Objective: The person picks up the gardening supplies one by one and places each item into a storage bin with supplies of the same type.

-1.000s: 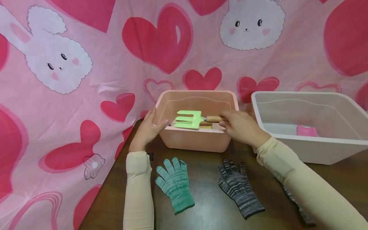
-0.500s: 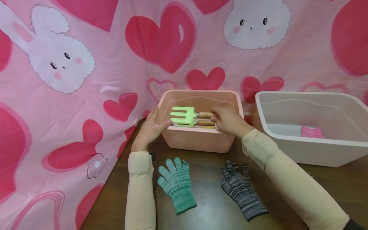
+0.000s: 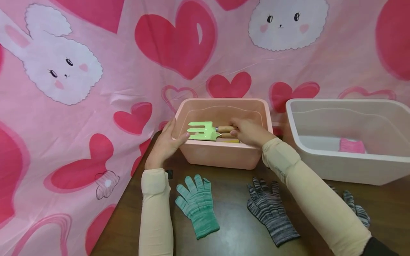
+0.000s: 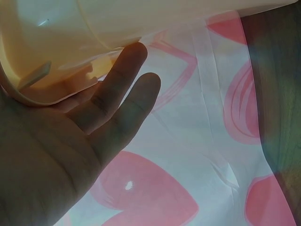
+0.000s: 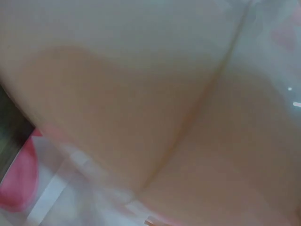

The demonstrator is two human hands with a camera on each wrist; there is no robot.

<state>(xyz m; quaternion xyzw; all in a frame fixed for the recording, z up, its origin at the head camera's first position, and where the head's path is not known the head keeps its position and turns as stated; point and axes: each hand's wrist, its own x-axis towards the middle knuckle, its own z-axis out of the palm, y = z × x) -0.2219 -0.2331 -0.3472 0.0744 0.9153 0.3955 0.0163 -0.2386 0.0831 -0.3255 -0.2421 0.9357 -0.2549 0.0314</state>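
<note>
Fingers, R hand (image 3: 251,132), pinching upper green fork (image 3: 209,128) by handle end, tips part-hid | R-wrist cam: I'm seeing mostly blur | fork lying L of fingers, inside pink bin (image 3: 221,156) | L hand (image 3: 164,144) resting at rim, fingers mostly straight

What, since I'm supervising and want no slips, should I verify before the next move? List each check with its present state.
1. Right hand at the wooden handle of the green fork: ok.
2. Fork free of the second wooden handle: not ok; the two lie close together in the head view.
3. Left hand on the pink tub: ok, at its left end.
4. Green glove and dark striped glove clear of the tub: ok, on the table before it.
5. Pink item in the grey tub identified: cannot tell.
6. Right wrist view showing the grip: not ok, too blurred.
</note>
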